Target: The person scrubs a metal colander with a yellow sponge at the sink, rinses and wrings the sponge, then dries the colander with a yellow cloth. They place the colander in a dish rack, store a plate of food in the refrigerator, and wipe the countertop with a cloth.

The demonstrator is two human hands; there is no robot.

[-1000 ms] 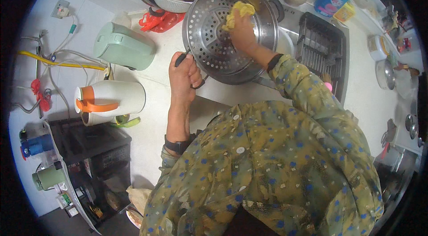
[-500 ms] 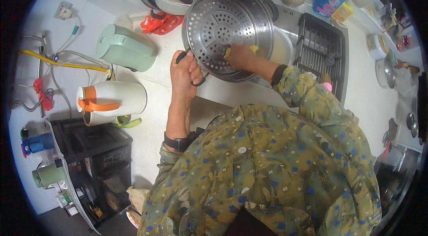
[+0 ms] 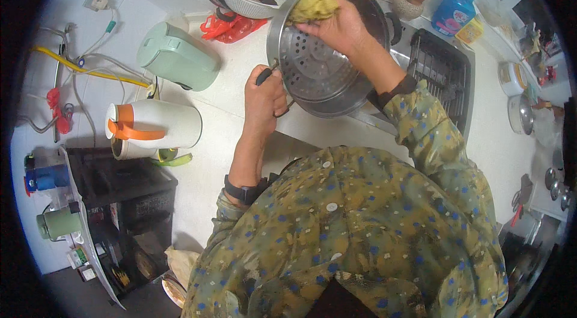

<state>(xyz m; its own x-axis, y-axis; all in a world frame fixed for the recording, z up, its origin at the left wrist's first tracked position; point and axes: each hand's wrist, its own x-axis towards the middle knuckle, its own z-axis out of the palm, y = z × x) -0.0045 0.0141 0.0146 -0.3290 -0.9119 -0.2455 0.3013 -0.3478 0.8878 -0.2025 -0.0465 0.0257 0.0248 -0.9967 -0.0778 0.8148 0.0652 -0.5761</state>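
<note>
While the steel steamer pan [image 3: 314,69] sits tilted right of the green kettle [image 3: 180,58], the right hand [image 3: 344,28], farther from that kettle, half-closes around a yellow cloth [image 3: 314,3]; the left hand [image 3: 262,100], nearer it, curls tightly round the pan's black handle [image 3: 263,76].

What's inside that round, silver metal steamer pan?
The pan shows a round, hole-punched metal base. The bare right hand and the crumpled yellow cloth it holds cover the upper part; whatever lies behind them can't be seen.

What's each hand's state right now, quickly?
Left hand: closed around the black handle of the perforated pot.
Right hand: holding a yellow cloth.
</note>
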